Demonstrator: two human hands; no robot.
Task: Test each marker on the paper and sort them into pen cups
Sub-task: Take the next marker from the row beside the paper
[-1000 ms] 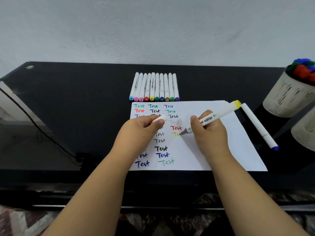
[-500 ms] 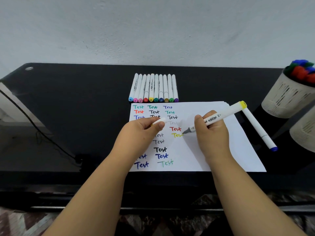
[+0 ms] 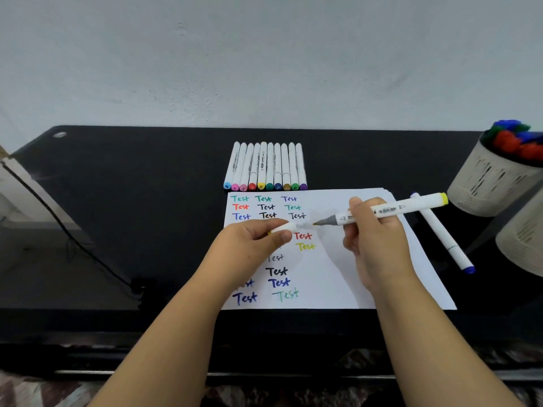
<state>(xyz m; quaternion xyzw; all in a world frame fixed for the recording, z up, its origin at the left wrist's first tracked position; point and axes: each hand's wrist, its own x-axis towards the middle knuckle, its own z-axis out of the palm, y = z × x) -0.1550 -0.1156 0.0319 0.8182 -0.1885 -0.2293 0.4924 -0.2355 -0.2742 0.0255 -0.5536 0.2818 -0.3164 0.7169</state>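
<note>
Yellow marker (image 3: 382, 212) lifted off paper (image 3: 352, 274), R hand (image 3: 373, 239); L hand (image 3: 252, 245) pinches cap (image 3: 283, 229).

The paper (image 3: 367, 277) reads "Test" many times over.

Bare black desk (image 3: 132, 201) lies open leftward; rightward, a loose marker (image 3: 440, 233) (blue-capped) and two pen cups (image 3: 487, 183) crowd the way.

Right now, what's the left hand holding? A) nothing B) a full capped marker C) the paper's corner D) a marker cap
D: the left hand pinches a short white marker cap, its open end facing the bare tip of the yellow marker held in the right hand.
</note>
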